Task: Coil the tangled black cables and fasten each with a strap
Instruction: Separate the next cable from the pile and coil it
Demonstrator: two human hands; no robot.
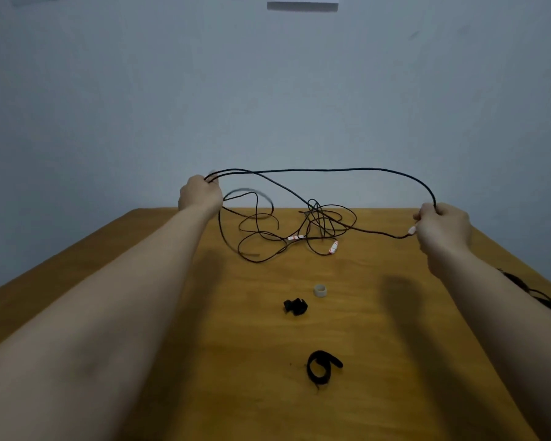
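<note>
One black cable (315,169) held up from the tangle (315,218)
It arcs between your left hand (201,194), curled round gathered loops, and your right hand (442,227), pinching the strand (likely sizing the next loop); the tangle rests on the worktop (395,345) beyond the straps (333,360)

No writing could be read anywhere; the white tags (333,247) on the black cables (299,170) bore reddish marks too blurred to make out.
</note>
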